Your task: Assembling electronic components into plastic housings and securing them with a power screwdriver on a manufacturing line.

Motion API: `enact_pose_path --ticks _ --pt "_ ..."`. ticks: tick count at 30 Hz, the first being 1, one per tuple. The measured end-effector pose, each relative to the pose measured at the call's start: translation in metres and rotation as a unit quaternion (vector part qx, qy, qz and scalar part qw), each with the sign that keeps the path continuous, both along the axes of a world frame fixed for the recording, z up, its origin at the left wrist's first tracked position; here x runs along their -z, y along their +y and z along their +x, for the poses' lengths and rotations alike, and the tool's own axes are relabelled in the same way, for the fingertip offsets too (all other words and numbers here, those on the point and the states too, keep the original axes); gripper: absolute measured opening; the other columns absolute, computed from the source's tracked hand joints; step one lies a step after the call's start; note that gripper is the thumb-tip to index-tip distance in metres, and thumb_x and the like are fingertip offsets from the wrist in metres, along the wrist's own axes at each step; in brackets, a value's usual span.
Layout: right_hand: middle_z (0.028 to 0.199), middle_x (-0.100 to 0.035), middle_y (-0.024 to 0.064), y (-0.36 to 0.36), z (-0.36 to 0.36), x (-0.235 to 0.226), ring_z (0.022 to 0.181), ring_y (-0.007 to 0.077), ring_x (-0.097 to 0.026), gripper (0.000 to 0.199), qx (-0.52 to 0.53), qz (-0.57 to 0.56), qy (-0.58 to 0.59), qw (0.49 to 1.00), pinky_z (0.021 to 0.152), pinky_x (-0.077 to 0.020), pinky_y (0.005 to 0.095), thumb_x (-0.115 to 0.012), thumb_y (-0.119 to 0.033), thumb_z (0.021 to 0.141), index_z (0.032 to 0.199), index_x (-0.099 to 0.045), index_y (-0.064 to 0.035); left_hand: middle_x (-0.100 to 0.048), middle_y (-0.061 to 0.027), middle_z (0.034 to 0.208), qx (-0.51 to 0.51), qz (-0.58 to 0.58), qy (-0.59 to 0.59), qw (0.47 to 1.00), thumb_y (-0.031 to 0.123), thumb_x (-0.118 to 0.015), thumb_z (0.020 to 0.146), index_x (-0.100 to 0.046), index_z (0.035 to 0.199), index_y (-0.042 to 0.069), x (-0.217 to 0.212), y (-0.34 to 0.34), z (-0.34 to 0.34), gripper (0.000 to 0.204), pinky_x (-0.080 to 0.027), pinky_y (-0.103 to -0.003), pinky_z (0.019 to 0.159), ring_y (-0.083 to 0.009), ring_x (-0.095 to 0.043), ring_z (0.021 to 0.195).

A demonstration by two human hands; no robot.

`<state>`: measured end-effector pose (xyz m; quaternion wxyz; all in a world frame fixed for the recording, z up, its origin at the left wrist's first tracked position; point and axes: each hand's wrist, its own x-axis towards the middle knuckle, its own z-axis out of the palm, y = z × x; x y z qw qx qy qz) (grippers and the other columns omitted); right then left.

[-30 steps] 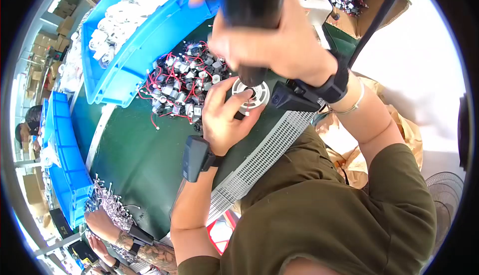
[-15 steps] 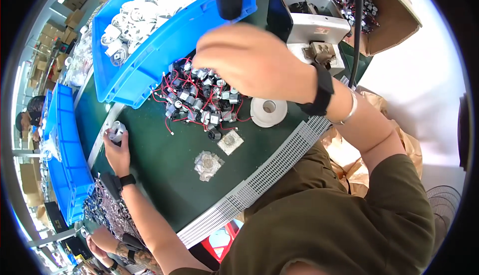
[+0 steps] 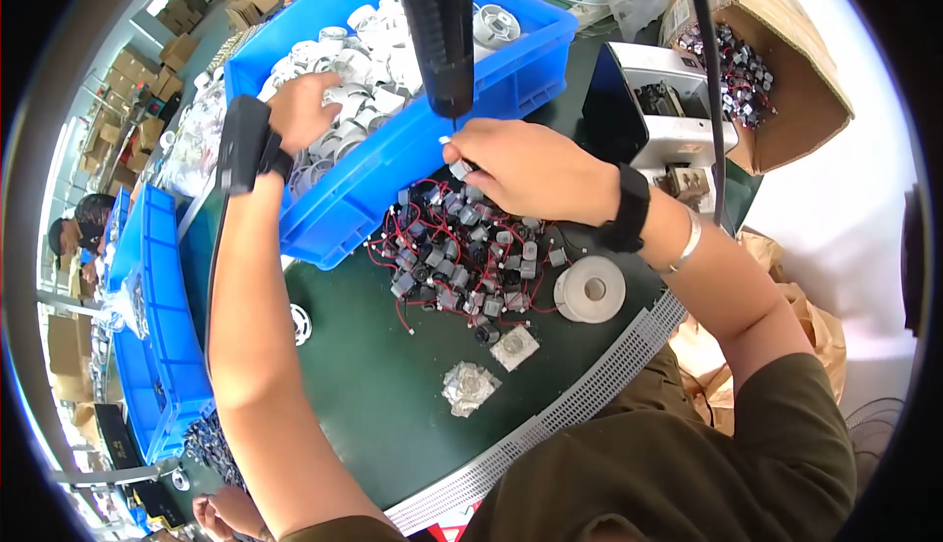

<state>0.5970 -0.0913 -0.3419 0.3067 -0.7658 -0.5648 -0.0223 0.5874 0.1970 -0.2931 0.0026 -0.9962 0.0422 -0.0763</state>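
My left hand (image 3: 301, 112) reaches into a blue plastic bin (image 3: 344, 210), its thumb and fingers apart over a heap of white round plastic parts (image 3: 359, 65). My right hand (image 3: 535, 164) pinches a small grey motor (image 3: 460, 171) in front of the bin's near wall, just below the tip of a black electric screwdriver (image 3: 437, 41). A white connector shows above its fingertips. Beneath this hand lies a pile of small motors (image 3: 471, 257) with red and black wires. A white ring-shaped part (image 3: 300, 324) sits on the green table, partly hidden by my left forearm.
A white roll (image 3: 589, 288) lies right of the pile, two crumpled translucent pieces (image 3: 470, 388) (image 3: 515, 346) nearer me. A grey metal fixture (image 3: 678, 114) and a cardboard box (image 3: 801, 100) of motors stand far right. Another blue bin (image 3: 162, 316) and a co-worker's hand (image 3: 231, 513) are left.
My left hand has left the white part on the table and moved up into the bin. The right hand now shows a motor in its pinch. The whole view has shifted.
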Motion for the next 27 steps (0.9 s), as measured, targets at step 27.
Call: enact_pose_path --ticks 27 --pt "0.1 -0.056 0.0016 -0.138 -0.046 -0.002 0.086 0.0063 -0.054 0.026 0.035 0.144 0.343 0.928 0.079 -0.0462 0.022 -0.062 0.003 0.081 0.105 -0.054 0.001 -0.052 -0.0181 0.116 0.165 -0.313 -0.1 0.93 0.003 -0.07 0.063 -0.053 0.116 -0.001 0.062 -0.243 -0.153 0.055 -0.046 -0.037 0.086 -0.0334 -0.056 0.101"
